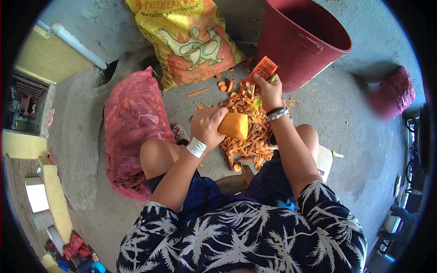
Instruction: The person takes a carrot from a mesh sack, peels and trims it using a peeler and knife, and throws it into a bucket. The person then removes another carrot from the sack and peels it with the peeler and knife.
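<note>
Peeling, I'd judge (between strokes): left fingers (pixel 217 117) wrap orange chunk (pixel 235 127), right fingers (pixel 261 82) pinch slotted piece (pixel 265 68), peelings (pixel 257 132) below. Another stroke needs both closer.

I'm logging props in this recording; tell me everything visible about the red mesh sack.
The red mesh sack is long and bulging, of pinkish-red netting that looks like plastic, its far end gathered to a point. Orange, root-like shapes show through, with darker bits at the near end. It lies on the grey floor, left of the person, near the yellow sack. Neither hand touches it; whether the left knee does is unclear.
</note>
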`<move>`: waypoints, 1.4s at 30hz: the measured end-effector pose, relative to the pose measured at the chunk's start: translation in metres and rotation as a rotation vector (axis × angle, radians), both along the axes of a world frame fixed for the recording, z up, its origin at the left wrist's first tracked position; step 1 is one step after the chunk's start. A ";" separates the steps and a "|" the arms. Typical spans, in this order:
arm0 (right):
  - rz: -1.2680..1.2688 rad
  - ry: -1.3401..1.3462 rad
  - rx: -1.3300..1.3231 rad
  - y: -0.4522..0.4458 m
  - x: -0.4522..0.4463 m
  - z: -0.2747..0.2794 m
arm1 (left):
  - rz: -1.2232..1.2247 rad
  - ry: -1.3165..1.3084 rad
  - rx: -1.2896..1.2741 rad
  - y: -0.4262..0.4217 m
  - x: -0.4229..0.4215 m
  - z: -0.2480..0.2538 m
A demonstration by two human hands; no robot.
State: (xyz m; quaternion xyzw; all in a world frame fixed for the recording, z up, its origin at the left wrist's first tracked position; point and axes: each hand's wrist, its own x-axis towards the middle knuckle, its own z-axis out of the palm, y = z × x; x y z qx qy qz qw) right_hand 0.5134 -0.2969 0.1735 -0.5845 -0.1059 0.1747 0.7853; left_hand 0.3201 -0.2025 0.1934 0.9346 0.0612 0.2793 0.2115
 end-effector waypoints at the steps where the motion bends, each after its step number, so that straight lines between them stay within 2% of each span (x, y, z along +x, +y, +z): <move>1: 0.005 0.056 0.101 0.000 0.009 -0.004 | -0.012 -0.082 0.003 -0.001 0.001 0.001; 3: 0.036 0.136 0.090 -0.006 0.013 -0.006 | 0.004 -0.119 -0.461 -0.004 0.005 -0.006; 4: 0.041 0.135 0.087 -0.006 0.008 -0.003 | 0.046 -0.191 -0.541 -0.004 0.009 -0.006; 5: 0.013 0.138 0.068 -0.004 0.001 0.000 | 0.005 -0.010 -1.220 -0.001 0.006 -0.008; 7: -0.014 0.143 0.049 -0.003 -0.003 -0.003 | -0.113 0.046 -1.852 0.018 0.004 -0.019; 9: 0.050 0.213 0.079 -0.005 -0.002 -0.011 | -0.169 0.058 -1.899 0.022 0.003 -0.018; 11: 0.038 0.239 0.098 -0.005 -0.002 -0.014 | -0.249 -0.052 -2.198 0.021 0.005 -0.007; 12: 0.047 0.272 0.127 -0.005 -0.001 -0.014 | -0.334 -0.096 -2.185 0.022 0.005 -0.007; 16: 0.081 0.365 0.150 -0.006 -0.009 -0.013 | -0.307 -0.212 -2.198 0.023 0.002 -0.007; 18: 0.111 0.384 0.139 -0.004 -0.017 -0.011 | -0.362 -0.170 -1.968 0.030 0.000 -0.011; 19: 0.136 0.403 0.131 -0.003 -0.021 -0.010 | -0.361 -0.170 -1.966 0.032 -0.001 -0.011; 21: 0.171 0.400 0.130 -0.003 -0.026 -0.010 | -0.197 -0.136 -1.837 0.035 -0.001 -0.010; 23: 0.197 0.400 0.118 -0.002 -0.028 -0.015 | -0.240 -0.121 -1.866 0.036 -0.002 -0.006; 26: 0.264 0.424 0.085 -0.003 -0.035 -0.010 | -0.561 -0.129 -2.003 0.039 -0.001 -0.004; 30: 0.311 0.447 0.058 -0.003 -0.045 -0.009 | -0.530 -0.164 -1.928 0.039 0.004 -0.008; 32: 0.314 0.441 0.058 -0.004 -0.046 -0.009 | -0.209 -0.152 -1.876 0.033 0.008 0.003; 33: 0.312 0.441 0.059 -0.004 -0.044 -0.011 | -0.211 -0.149 -1.876 0.033 0.009 0.004; 35: 0.341 0.444 0.050 -0.007 -0.038 -0.016 | -0.263 -0.162 -2.044 0.034 0.011 0.005; 36: 0.340 0.444 0.049 -0.008 -0.039 -0.014 | -0.347 -0.131 -2.084 0.036 0.010 0.004; 40: 0.311 0.478 0.106 -0.009 -0.038 -0.010 | -0.489 -0.141 -2.087 0.040 0.013 -0.009; 42: 0.316 0.468 0.092 -0.011 -0.037 -0.012 | -0.397 -0.149 -2.013 0.041 0.015 -0.010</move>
